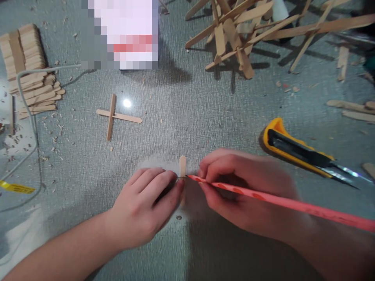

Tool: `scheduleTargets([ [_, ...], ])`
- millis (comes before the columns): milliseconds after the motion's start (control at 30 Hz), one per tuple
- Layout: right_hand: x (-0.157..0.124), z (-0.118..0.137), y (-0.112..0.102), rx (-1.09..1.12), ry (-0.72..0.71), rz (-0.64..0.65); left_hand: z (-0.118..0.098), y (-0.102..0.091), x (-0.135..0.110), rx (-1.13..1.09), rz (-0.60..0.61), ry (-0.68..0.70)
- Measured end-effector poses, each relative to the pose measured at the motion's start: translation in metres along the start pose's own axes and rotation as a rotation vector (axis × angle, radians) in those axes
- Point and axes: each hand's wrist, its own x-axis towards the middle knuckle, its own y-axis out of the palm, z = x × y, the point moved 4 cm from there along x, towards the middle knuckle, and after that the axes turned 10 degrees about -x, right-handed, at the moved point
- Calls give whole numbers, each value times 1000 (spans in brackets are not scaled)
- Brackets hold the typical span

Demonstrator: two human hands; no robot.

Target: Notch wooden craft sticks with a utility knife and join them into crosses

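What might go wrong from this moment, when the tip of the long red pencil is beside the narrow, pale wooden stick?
1. The narrow, pale wooden stick is held at the fingertips of the left hand; it might turn, and the long red pencil could slip.

2. The yellow-and-black utility knife lies beside the right hand, its metal blade apparently out; a careless reach might cut.

Uneven light from above, with glare on the tabletop [164, 128].
A round white glare spot shines beside the crossed craft sticks [111, 115]; the utility knife [299, 148] glints along its blade. Shadow darkens the tabletop's near right corner, below the slightly blurred right hand [254, 175]. Coarse pixelation masks a pale object [131, 23] toward the far edge.
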Motion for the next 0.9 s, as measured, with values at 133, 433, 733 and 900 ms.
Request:
scheduleTargets([
  [133, -3, 5, 3, -58, -27, -16, 0, -1, 1, -24, 9, 0],
  [433, -4, 3, 4, -87, -60, -45, 1, 0, 0, -23, -3, -2],
  [733, -5, 2, 6, -88, -49, -39, 0, 0, 0, -17, 13, 2],
  [900, -4, 0, 6, -95, -46, -31, 1, 1, 0, -23, 24, 9],
])
